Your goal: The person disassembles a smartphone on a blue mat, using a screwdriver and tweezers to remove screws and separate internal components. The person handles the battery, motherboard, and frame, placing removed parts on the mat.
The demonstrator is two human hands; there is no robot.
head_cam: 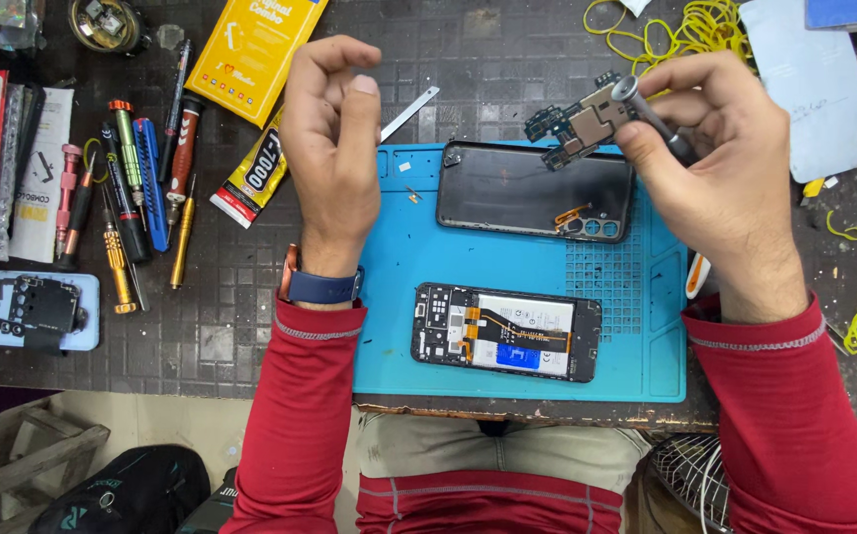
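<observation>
Dark gridded bench (230,326) is carrying a smooth blue mat (646,366), where an opened phone (505,332) and its glossy black back (532,190) are lying flat. Above them, the right hand (720,173) is pinching a jagged circuit board (579,124) and a metal-capped screwdriver (651,117), while the left hand (329,138) is hovering loosely curled, holding nothing.

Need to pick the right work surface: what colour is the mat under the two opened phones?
Bright blue mat, clearest in the head view.

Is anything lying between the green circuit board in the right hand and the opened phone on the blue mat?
Yes. The black back cover lies on the blue mat between the green circuit board, held in the right hand, and the opened phone.
</observation>
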